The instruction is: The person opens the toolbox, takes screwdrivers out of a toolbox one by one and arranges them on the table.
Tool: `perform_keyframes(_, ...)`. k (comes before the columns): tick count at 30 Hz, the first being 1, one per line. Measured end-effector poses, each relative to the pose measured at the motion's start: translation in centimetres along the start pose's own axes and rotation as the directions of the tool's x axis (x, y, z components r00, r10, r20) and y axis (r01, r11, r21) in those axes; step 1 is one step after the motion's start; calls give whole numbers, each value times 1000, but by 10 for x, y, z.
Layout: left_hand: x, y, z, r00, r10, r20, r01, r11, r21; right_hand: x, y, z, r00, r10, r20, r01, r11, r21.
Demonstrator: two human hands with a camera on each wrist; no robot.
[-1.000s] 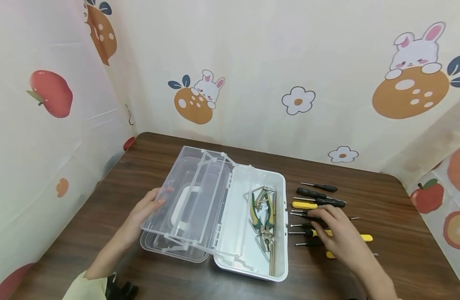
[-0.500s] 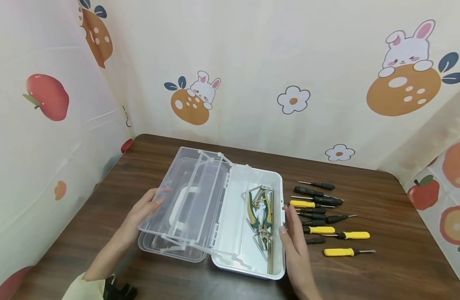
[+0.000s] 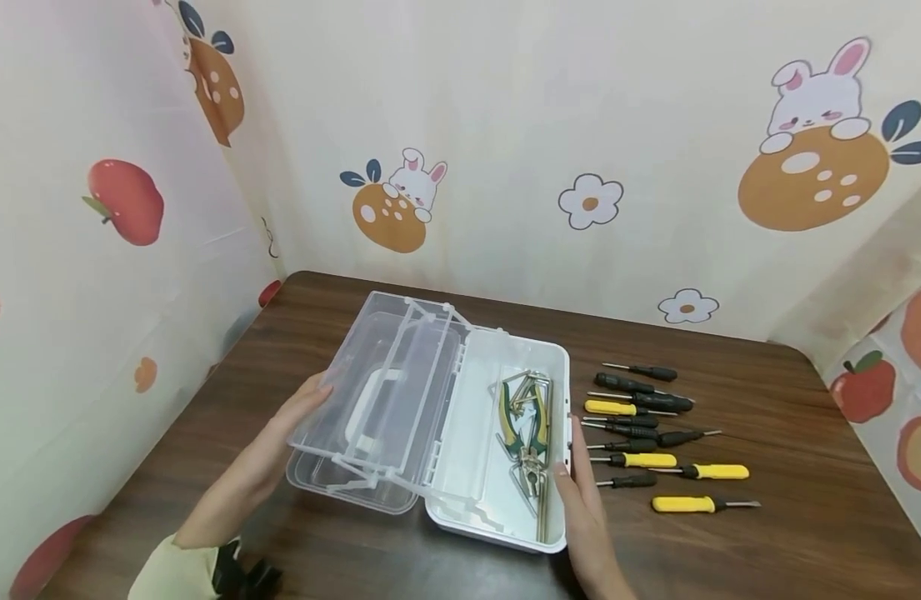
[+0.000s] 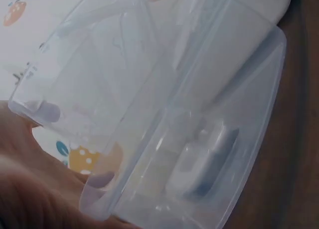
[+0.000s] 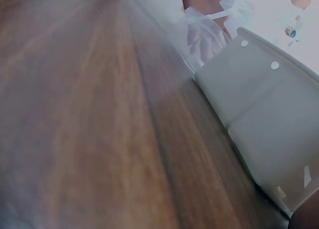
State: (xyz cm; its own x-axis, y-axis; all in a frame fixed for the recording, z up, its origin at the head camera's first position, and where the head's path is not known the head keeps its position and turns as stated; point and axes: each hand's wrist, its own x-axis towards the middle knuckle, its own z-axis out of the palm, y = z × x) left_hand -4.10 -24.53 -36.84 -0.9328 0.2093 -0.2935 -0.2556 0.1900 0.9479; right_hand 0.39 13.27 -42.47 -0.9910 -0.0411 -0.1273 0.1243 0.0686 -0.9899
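A white toolbox (image 3: 460,467) with a clear lid folded out to the left lies on the dark wood table. Green-and-yellow-handled pliers (image 3: 535,433) and several metal hex keys (image 3: 543,517) lie inside it. At the left, my left hand (image 3: 283,429) grips the edge of the clear tray (image 3: 388,383) raised above the lid; its fingertips show through the plastic in the left wrist view. My right hand (image 3: 589,517) holds the box's right wall, thumb over the rim and fingers along the outside. The right wrist view shows the box's outer wall (image 5: 259,104) close by.
Several screwdrivers with black or yellow handles lie right of the box, among them a yellow one (image 3: 685,504) nearest the front and a black one (image 3: 651,372) at the back. A printed curtain (image 3: 498,167) stands behind the table (image 3: 805,500).
My right hand has come left from the screwdrivers to the box's right wall, leaving them all on the table. My left hand has stayed on the clear tray's edge.
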Motion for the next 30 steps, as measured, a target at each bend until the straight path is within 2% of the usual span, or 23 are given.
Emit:
perform_keyframes(3,4,10,1,1000,28,0,-28,999,37,-1,2,-2,1000,22,6,-22,1000,-10)
perform_keyframes(6,1,27,2,998,69,-10,-67,990,122,-1,5,-3,1000,6,6,-6,999,-35)
perform_keyframes(7,-1,33,3,995,101,-11,-98,982,160,-1,6,-3,1000,0,6,0,999,-43)
perform_keyframes(9,-5,45,7,980,200,-14,-188,939,287,-1,7,-5,1000,-19,-6,19,997,-71)
perform_keyframes(11,-9,54,15,947,322,-8,-291,866,406,0,8,-6,999,-45,-21,43,995,-86)
perform_keyframes(14,-14,64,28,868,495,24,-421,710,564,2,9,-9,997,-71,-34,67,993,-98)
perform_keyframes(16,-17,70,37,819,570,63,-480,620,621,2,9,-9,996,-86,-35,82,992,-93)
perform_keyframes(19,-22,79,53,738,657,154,-559,469,684,3,10,-10,994,-96,-44,91,991,-95)
perform_keyframes(21,-23,83,66,659,715,233,-615,335,713,3,11,-11,991,-123,-61,117,988,-102)
perform_keyframes(22,-22,86,74,610,744,274,-639,256,726,4,12,-12,988,-134,-71,126,986,-107)
perform_keyframes(24,-19,89,92,492,794,357,-663,75,745,5,13,-13,983,-164,-85,154,982,-111)
perform_keyframes(26,-14,91,109,360,823,438,-645,-120,755,7,15,-14,978,-188,-92,179,979,-99)
perform_keyframes(28,-8,92,127,244,826,508,-600,-283,748,8,16,-14,976,-198,-90,190,978,-84)
perform_keyframes(29,-6,92,136,199,818,540,-574,-349,740,8,16,-14,975,-204,-88,198,977,-75)
perform_keyframes(30,-4,91,146,163,802,574,-547,-411,730,8,17,-13,974,-207,-88,201,977,-70)
